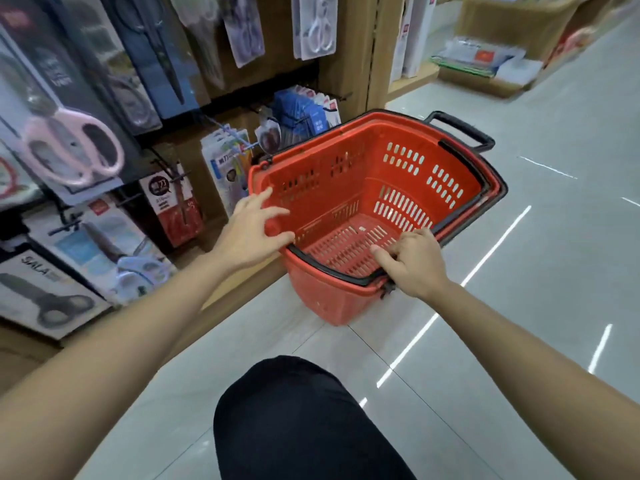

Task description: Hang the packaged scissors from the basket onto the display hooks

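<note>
Shop aisle, seen from the head camera: a person crouches over a red basket (349, 199) standing on the pale tiled floor (519, 306), just beside the shelving. The left hand (251, 233) is released, fingers spread against the basket's near left corner. The right hand (414, 266) is grasping the black handle (332, 270) folded along the near rim, fingers curled over it. The packaged scissors (72, 147) hang in rows on the display hooks (166, 169) to the left; the basket's slotted bottom lies in plain view. A dark-trousered knee (298, 420) fills the foreground.
</note>
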`<state>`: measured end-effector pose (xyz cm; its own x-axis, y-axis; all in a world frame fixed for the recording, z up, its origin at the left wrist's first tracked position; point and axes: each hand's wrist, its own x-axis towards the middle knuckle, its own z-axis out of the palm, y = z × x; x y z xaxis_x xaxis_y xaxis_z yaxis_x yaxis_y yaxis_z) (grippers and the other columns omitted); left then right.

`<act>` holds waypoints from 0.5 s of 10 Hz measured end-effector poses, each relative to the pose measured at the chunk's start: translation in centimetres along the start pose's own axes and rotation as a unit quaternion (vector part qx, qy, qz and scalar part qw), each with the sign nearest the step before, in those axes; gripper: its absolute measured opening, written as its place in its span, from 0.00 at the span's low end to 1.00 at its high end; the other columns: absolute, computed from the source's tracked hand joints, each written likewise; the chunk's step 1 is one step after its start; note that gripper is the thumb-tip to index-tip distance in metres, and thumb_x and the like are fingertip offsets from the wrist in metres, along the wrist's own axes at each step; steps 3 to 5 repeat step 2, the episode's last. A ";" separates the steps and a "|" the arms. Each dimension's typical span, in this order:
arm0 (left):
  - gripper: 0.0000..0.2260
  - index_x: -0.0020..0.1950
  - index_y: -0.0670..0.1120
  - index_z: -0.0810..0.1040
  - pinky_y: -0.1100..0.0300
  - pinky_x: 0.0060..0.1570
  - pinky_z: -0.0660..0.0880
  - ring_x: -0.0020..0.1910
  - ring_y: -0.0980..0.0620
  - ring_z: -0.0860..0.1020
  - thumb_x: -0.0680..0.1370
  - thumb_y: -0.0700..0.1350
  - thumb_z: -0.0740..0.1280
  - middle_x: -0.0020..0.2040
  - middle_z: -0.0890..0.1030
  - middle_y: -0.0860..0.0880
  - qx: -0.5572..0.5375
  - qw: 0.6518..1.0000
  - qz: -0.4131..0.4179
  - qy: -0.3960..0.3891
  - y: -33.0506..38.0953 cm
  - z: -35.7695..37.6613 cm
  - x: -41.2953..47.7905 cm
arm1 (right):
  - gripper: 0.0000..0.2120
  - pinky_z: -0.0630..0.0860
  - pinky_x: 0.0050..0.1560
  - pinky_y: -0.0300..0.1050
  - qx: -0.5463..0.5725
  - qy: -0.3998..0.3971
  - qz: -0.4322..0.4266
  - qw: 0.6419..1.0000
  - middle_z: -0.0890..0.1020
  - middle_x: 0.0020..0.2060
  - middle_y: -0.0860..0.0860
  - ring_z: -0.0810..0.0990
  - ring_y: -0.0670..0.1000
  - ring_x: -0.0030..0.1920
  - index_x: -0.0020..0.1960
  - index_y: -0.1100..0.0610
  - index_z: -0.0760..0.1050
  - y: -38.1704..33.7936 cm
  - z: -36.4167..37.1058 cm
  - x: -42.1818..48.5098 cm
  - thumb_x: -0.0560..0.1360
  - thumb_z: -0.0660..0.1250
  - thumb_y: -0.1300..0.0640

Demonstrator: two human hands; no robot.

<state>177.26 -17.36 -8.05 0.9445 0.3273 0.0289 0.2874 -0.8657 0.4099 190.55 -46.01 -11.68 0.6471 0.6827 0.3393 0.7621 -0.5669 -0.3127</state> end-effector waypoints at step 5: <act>0.22 0.73 0.53 0.77 0.44 0.81 0.52 0.83 0.47 0.52 0.82 0.61 0.65 0.81 0.65 0.48 -0.022 0.998 0.014 -0.065 -1.7 -0.3 -2.4 | 0.29 0.69 0.33 0.51 -0.018 -0.196 -0.014 0.980 0.65 0.21 0.52 0.67 0.53 0.25 0.25 0.57 0.63 -0.9 -1.7 4.4 0.80 0.67 0.45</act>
